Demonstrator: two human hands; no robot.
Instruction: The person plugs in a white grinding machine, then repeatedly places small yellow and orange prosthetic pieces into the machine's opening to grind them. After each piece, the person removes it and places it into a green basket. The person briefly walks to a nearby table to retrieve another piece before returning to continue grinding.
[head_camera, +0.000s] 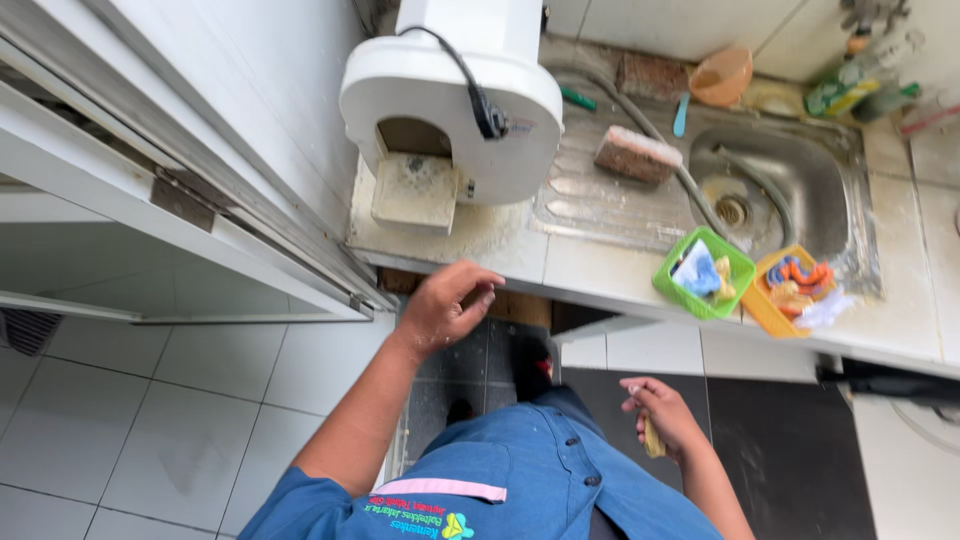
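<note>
Left hand (447, 305): raised to the front edge of the bench (590, 272), fingers curled loosely inward, knuckles up, nothing visibly gripped; fingertips close to or touching the bench lip, hard to tell which. Forearm bare, running down to a blue short sleeve.

Right hand (662, 413): lower down, beside the blue shirt, fingers closed around a small yellowish object (654, 438), only its lower end showing below the palm; kind of object not clear.

Directly above the left hand, on the bench: a white machine (450, 100) with a rounded hood, a black cable plugged into its front, and a square outlet spout caked in pale residue. Pale powdery film over the bench around its base.

Right of the machine: a steel sink (780, 185) with ribbed drainboard, a grey hose lying across board and basin toward the drain. A reddish brick-like block with a pale top (637, 154) resting on the drainboard, touching the hose.

At the front rim of the sink, side by side: a small green basket (671, 283) holding a blue cloth and scraps, and an orange basket (770, 312) with orange and blue pieces inside plus white crumpled material at its edge.

Behind the sink: an orange plastic bowl (721, 75), a blue-handled tool just beside it, a green-handled one further left, bottles in the far corner.

Left side: pale metal cabinet faces and white tiled floor (120, 420); dark tiles under the bench, near the feet.
</note>
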